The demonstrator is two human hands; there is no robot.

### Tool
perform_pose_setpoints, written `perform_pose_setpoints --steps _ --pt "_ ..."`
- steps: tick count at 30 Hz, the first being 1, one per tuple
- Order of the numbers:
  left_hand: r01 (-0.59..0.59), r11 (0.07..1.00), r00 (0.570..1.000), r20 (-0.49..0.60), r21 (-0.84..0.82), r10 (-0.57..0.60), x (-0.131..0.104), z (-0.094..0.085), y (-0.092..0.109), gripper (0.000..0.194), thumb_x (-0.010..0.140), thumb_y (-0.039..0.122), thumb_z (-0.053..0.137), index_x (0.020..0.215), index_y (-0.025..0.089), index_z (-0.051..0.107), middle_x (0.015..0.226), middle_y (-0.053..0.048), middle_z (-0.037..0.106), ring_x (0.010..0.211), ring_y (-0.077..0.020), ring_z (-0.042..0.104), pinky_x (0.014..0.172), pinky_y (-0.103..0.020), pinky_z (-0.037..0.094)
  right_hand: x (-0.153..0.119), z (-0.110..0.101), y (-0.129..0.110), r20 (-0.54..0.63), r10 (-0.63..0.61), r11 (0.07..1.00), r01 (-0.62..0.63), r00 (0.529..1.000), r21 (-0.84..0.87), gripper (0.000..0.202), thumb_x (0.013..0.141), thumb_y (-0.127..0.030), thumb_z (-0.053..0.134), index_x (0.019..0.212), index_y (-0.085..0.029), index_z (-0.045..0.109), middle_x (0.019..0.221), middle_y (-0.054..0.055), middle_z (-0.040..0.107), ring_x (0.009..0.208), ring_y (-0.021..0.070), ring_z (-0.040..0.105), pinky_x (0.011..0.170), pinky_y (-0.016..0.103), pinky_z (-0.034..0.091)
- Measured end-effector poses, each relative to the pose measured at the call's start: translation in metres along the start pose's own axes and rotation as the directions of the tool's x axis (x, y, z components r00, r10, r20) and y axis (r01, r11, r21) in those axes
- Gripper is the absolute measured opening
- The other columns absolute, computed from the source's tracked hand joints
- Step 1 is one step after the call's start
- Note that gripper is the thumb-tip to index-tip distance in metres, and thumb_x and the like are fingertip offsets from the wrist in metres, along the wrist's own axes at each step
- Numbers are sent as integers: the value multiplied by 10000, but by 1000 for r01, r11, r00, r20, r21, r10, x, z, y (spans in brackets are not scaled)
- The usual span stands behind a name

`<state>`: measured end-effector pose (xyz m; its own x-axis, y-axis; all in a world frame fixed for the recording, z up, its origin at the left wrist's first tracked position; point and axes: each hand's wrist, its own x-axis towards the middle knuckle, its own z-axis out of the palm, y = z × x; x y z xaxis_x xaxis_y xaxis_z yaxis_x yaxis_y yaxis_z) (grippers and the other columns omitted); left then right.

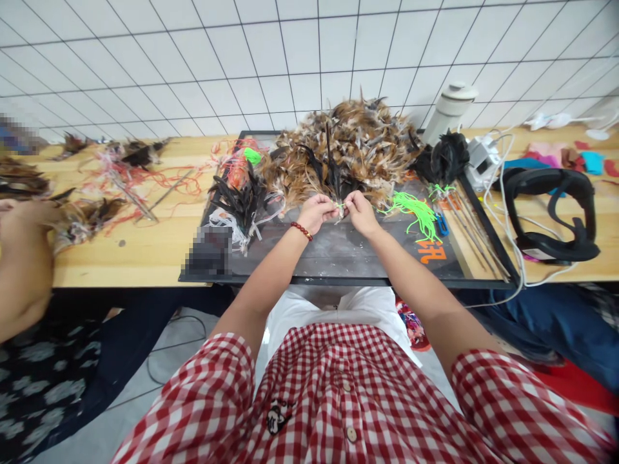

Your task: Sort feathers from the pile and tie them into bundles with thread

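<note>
In the middle of the black board [300, 258], my left hand [314, 214] and my right hand [362, 214] meet with their fingers pinched. Between the fingertips is the pale base of a black feather bunch [330, 174], its plumes pointing away from me. A bit of green string shows at that base; which fingers grip the string is too small to tell. Right behind my hands rises a big heap of brown feathers [358, 138]. Green strings [414, 209] lie to the right of my right hand. A bunch of black feathers [240, 200] lies left of my left hand.
Another black feather bunch [443, 158] lies by thin sticks [471, 225] at right. Behind stands a pale bottle [449, 113]. A white adapter [482, 160], cables and a black headset [551, 212] are farther right. At left, a co-worker's arm [24, 258] reaches among feathers and red strings [174, 183].
</note>
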<state>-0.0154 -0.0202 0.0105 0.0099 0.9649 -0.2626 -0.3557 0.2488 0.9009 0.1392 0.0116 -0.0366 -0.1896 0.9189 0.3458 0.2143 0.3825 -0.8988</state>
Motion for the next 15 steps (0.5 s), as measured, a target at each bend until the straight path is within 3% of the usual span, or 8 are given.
perform_pose_setpoints --steps 2,5,8,10,12,15 --pt "-59 995 998 -10 77 60 2 0 -2 256 676 19 698 723 173 499 604 37 638 549 -72 610 595 -205 500 0 0 0 -2 7 1000 -7 1000 -13 202 899 -420 517 802 -253 461 668 -26 582 620 157 560 685 320 474" --pt "-256 925 960 -38 282 277 7 -1 -6 273 632 -23 677 702 176 504 629 43 627 566 -56 563 602 -187 451 -1 0 -2 1 5 996 -5 1000 -87 183 883 -401 528 791 -247 492 643 -24 564 620 164 542 705 336 480" --pt "-392 818 901 -2 421 433 10 -3 -11 268 631 -32 655 710 187 523 649 50 605 603 -68 566 637 -193 441 -2 0 -5 -46 -109 985 102 993 -142 191 881 -413 549 851 -229 589 847 57 666 775 201 609 814 391 518" --pt "-426 775 885 39 466 463 9 -4 -15 253 651 -12 647 736 200 539 663 52 602 609 -81 569 653 -206 444 -3 -1 -6 -50 -225 967 217 973 -136 240 914 -414 516 965 -222 651 1091 120 697 1012 242 644 966 439 512" --pt "-437 745 880 67 504 471 7 -4 -18 251 656 -2 652 749 210 554 677 52 607 614 -88 570 666 -213 443 -3 -1 -6 21 -271 956 271 962 -113 287 946 -402 471 1061 -230 670 1212 129 696 1165 255 626 1073 463 474" --pt "-424 726 880 59 542 471 4 -4 -19 256 657 1 670 744 221 573 690 48 612 635 -97 569 678 -216 428 -3 0 -4 112 -205 969 218 972 -113 271 925 -318 475 1083 -234 678 1164 99 737 1115 246 662 1051 453 498"
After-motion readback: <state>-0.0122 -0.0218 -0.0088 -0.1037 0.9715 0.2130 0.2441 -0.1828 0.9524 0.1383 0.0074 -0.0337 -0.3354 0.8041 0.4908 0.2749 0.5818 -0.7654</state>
